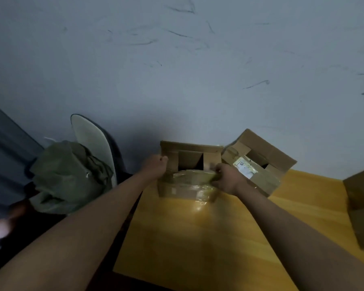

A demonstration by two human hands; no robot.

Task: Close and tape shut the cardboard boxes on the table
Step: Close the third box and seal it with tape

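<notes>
A cardboard box (185, 191) stands at the far edge of the wooden table (198, 238), its top partly open with a dark gap in the middle and old clear tape on its near flap. My left hand (155, 168) grips the box's left flap with curled fingers. My right hand (227, 178) grips the near flap at the box's right side. A second open box (261, 164) with a white label lies tilted just right of it, against the wall. No tape roll is in sight.
A third cardboard box (361, 206) sits at the table's right edge. Left of the table, a green garment (69, 177) is draped over a chair (88, 135). The grey wall (177, 70) rises directly behind the boxes.
</notes>
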